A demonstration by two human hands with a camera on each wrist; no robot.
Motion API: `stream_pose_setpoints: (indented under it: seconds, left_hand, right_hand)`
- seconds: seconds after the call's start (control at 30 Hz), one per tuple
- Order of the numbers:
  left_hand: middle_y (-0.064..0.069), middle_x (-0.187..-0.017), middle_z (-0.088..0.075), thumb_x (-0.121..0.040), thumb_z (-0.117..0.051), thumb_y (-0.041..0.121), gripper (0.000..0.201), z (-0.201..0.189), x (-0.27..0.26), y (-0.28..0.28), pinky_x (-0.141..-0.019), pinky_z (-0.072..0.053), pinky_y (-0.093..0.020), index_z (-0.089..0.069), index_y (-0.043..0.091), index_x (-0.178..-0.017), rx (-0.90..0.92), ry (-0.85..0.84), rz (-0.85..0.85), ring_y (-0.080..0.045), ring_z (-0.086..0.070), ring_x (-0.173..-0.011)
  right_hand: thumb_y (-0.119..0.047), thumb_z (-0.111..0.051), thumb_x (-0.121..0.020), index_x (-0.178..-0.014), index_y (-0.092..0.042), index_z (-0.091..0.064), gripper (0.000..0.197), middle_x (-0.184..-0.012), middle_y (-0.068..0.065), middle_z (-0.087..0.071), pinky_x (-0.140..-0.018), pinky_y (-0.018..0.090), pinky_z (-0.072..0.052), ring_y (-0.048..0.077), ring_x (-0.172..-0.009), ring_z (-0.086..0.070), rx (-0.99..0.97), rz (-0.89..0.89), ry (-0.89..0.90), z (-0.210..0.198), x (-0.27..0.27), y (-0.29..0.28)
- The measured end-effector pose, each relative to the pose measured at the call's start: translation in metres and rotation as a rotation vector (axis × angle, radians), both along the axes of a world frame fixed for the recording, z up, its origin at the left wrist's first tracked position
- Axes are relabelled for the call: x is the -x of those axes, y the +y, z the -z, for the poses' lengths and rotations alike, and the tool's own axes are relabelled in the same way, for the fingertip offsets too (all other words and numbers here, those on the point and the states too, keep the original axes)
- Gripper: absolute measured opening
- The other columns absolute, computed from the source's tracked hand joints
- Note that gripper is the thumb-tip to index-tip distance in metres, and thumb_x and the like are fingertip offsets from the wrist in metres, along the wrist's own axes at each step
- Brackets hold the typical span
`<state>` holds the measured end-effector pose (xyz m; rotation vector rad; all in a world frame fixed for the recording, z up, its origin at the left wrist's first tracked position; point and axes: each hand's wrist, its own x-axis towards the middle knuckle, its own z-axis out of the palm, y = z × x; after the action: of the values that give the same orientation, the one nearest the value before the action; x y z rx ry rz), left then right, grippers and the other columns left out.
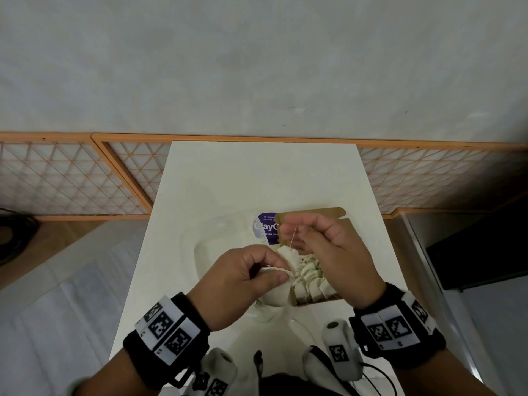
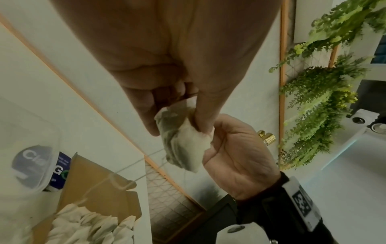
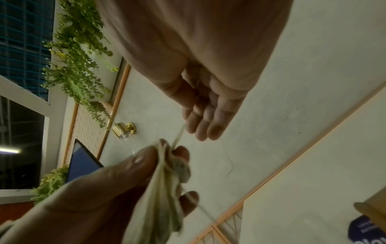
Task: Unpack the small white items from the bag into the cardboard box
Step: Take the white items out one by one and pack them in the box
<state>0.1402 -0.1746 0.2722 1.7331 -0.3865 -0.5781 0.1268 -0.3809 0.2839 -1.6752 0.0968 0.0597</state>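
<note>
My left hand pinches a sachet; my right hand pinches its string. The box looks nearly full; the bag seems nearly empty.

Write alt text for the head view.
Over a white table, the left hand pinches a small white sachet while the right hand pulls its thin string upward. Below them an open cardboard box holds more white sachets, beside a clear plastic bag.
</note>
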Motion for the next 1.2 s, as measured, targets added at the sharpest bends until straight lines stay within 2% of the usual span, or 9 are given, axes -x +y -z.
stream_pose_setpoints:
  seconds: [0.17,0.27,0.33,0.43,0.6,0.73,0.97,1.07,1.2]
  left_hand:
    - [0.003,-0.098,-0.079,-0.094,-0.075,0.011,0.008,-0.004,-0.001,0.005,-0.086,-0.057,-0.026,-0.078,0.018,-0.094,0.021,-0.049,-0.024,-0.013,-0.074,-0.094]
    - [0.003,-0.098,-0.079,-0.094,-0.074,0.011,0.007,-0.006,-0.002,0.008,-0.087,-0.057,-0.027,-0.078,0.017,-0.094,0.025,-0.057,-0.028,-0.014,-0.074,-0.094]
    - [0.002,-0.099,-0.079,-0.094,-0.074,0.012,0.006,-0.005,-0.003,0.009,-0.089,-0.058,-0.033,-0.078,0.016,-0.096,0.02,-0.056,-0.02,-0.015,-0.074,-0.095]
    - [0.002,-0.099,-0.079,-0.095,-0.074,0.014,0.005,-0.004,-0.005,0.008,-0.092,-0.058,-0.041,-0.078,0.018,-0.096,-0.001,-0.066,-0.004,-0.017,-0.073,-0.095]
    - [0.003,-0.103,-0.076,-0.093,-0.077,0.022,0.008,-0.002,-0.007,0.007,-0.092,-0.055,-0.05,-0.078,0.029,-0.096,-0.002,-0.111,-0.02,-0.022,-0.071,-0.096]
    - [0.007,-0.108,-0.067,-0.091,-0.078,0.021,0.015,0.001,-0.007,0.006,-0.086,-0.054,-0.049,-0.077,0.036,-0.094,0.003,-0.202,-0.07,-0.024,-0.067,-0.094]
    - [0.009,-0.098,-0.064,-0.092,-0.077,0.021,0.016,0.005,-0.008,0.005,-0.078,-0.047,-0.016,-0.077,0.037,-0.093,-0.074,-0.362,-0.064,-0.018,-0.064,-0.093]
    - [0.008,-0.094,-0.066,-0.092,-0.077,0.02,0.018,0.014,-0.011,0.003,-0.074,-0.043,-0.015,-0.076,0.038,-0.092,-0.095,-0.382,-0.086,-0.017,-0.064,-0.088]
    - [0.01,-0.095,-0.067,-0.091,-0.077,0.021,0.025,0.021,-0.011,-0.004,-0.071,-0.052,-0.023,-0.07,0.042,-0.102,-0.116,-0.319,-0.118,-0.017,-0.065,-0.085]
  right_hand:
    - [-0.013,-0.052,-0.097,-0.109,-0.028,-0.073,0.028,-0.103,0.01,-0.077,-0.094,0.054,-0.059,0.037,-0.1,-0.072,0.21,-0.039,0.122,0.015,0.0,-0.012]
    - [-0.014,-0.057,-0.104,-0.111,-0.032,-0.073,0.025,-0.088,0.001,-0.075,-0.072,0.025,-0.058,0.016,-0.075,-0.068,0.279,-0.053,0.11,0.015,0.005,-0.015]
    - [-0.022,-0.061,-0.105,-0.117,-0.03,-0.074,0.019,-0.094,-0.017,-0.076,-0.075,0.011,-0.051,-0.004,-0.085,-0.068,0.229,-0.065,0.071,0.008,0.008,-0.012]
    - [-0.034,-0.067,-0.099,-0.12,-0.029,-0.076,0.023,-0.118,-0.012,-0.075,-0.094,0.019,-0.054,0.005,-0.113,-0.068,0.163,-0.126,0.005,0.001,0.007,-0.008]
    - [-0.021,-0.067,-0.102,-0.103,-0.02,-0.078,0.01,-0.105,-0.001,-0.075,-0.09,0.046,-0.057,0.021,-0.1,-0.07,0.265,-0.233,-0.094,0.009,0.003,-0.008]
    - [-0.02,-0.063,-0.105,-0.1,-0.022,-0.076,0.015,-0.088,-0.005,-0.073,-0.077,0.027,-0.053,0.011,-0.084,-0.067,0.282,-0.25,-0.08,0.012,0.003,-0.007]
    - [-0.013,-0.047,-0.109,-0.095,-0.011,-0.067,0.025,-0.081,0.006,-0.063,-0.068,0.04,-0.049,0.011,-0.071,-0.055,0.327,-0.374,-0.058,0.009,0.009,0.001]
    - [-0.012,-0.047,-0.103,-0.092,-0.004,-0.064,0.022,-0.075,0.01,-0.06,-0.062,0.047,-0.046,0.025,-0.065,-0.051,0.262,-0.386,-0.033,0.012,0.014,0.002]
    - [-0.019,-0.06,-0.103,-0.103,-0.008,-0.069,0.014,-0.078,-0.001,-0.063,-0.063,0.031,-0.046,0.003,-0.068,-0.054,0.189,-0.367,0.023,0.024,0.016,-0.001]
